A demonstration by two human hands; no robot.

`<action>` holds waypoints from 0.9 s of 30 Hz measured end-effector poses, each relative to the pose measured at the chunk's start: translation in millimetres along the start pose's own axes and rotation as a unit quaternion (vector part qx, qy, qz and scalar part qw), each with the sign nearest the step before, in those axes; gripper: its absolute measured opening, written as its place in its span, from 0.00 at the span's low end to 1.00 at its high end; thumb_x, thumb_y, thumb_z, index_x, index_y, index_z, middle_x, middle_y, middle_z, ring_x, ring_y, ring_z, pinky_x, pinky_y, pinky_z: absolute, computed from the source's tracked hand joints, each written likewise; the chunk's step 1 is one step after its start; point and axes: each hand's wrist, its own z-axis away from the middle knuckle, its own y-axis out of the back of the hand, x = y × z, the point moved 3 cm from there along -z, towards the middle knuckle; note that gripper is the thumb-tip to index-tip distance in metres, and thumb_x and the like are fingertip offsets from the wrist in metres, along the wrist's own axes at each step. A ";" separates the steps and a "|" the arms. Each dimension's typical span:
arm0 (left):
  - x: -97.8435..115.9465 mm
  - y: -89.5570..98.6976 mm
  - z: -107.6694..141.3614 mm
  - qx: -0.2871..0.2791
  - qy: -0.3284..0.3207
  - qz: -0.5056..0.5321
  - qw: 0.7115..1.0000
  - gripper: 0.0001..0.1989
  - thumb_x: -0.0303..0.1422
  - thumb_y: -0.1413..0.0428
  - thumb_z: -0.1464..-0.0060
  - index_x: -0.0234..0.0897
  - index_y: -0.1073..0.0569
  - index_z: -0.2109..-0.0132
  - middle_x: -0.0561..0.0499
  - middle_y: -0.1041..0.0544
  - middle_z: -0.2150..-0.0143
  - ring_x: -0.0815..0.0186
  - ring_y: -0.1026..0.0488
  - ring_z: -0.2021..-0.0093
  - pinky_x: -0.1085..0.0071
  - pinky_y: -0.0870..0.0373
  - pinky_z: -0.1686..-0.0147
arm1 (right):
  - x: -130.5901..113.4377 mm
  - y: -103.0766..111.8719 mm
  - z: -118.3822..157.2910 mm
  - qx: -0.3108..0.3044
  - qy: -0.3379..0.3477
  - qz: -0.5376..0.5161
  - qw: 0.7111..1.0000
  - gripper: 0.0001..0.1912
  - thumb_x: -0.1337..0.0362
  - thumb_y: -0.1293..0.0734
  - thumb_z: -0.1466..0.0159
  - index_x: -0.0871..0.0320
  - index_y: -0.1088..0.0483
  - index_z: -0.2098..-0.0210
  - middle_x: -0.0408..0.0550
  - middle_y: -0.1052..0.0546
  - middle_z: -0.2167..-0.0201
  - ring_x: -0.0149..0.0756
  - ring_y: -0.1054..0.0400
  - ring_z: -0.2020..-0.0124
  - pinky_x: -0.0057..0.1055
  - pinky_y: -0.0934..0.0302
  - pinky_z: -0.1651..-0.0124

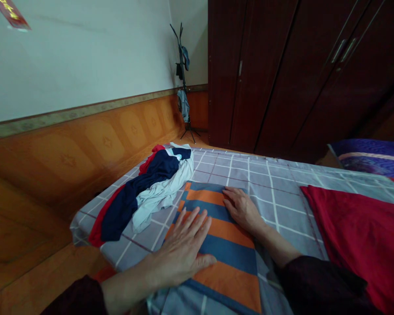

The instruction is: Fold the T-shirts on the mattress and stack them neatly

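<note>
A folded cloth garment with orange and blue-grey stripes [226, 252] lies flat on the bed in front of me. My left hand [184, 249] rests palm down across its left side, fingers spread and thumb pointing right. On its far right edge lies my right hand [241, 208], with the fingers stretched over the cloth and slightly bent. Neither hand grips the fabric. Left of the striped garment is a loose, crumpled heap of clothes [141, 179] in navy, red and pale grey.
The bed [276, 188] has a grey checked sheet. A red cloth [364, 232] lies at right, with a purple quilted bundle [374, 153] behind it. A coat stand [184, 78] occupies the far corner, beside a dark red wardrobe [282, 74]. Wood panelling [85, 148] lines the left wall.
</note>
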 end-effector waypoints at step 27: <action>-27.0 3.0 -83.7 0.039 -0.023 -0.003 0.999 0.50 0.62 0.65 0.46 0.24 0.63 0.32 0.36 0.67 0.31 0.54 0.73 0.32 0.53 0.66 0.35 | -36.4 -11.4 10.6 -0.066 0.056 0.103 0.991 0.28 0.60 0.40 0.35 0.67 0.42 0.39 0.62 0.41 0.38 0.51 0.48 0.37 0.50 0.46 0.39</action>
